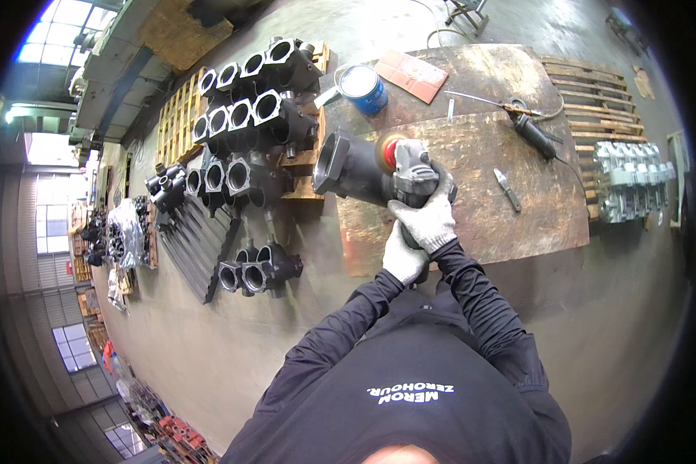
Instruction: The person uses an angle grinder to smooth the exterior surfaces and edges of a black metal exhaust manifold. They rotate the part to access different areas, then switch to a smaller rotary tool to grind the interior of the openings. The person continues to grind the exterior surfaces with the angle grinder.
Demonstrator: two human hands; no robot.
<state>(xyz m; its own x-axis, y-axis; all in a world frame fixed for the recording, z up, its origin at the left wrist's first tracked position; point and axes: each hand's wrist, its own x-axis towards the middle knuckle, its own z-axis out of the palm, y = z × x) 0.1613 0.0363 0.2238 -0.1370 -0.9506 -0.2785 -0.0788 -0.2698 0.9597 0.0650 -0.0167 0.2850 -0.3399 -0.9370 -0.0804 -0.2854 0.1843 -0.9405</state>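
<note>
Both gloved hands are closed round an angle grinder (414,172). My left hand (404,259), nearer my body, wraps its rear grip. Farther forward, my right hand (428,218) holds the body just behind the head. A round red-and-orange disc (390,153) on the grinder looks blurred, and it sits against or just above a black cast pipe fitting (356,166). That fitting lies on its side on a worn, stained tabletop (456,185), its flanged opening toward the left. The grinder covers the fitting's right end.
Rows of black castings (255,116) stand left on a wooden pallet (305,185). A blue can (363,89), reddish tile (411,75), knife (507,190) and second corded power tool (533,133) lie on the tabletop. Silver castings (634,182) sit on slats at right.
</note>
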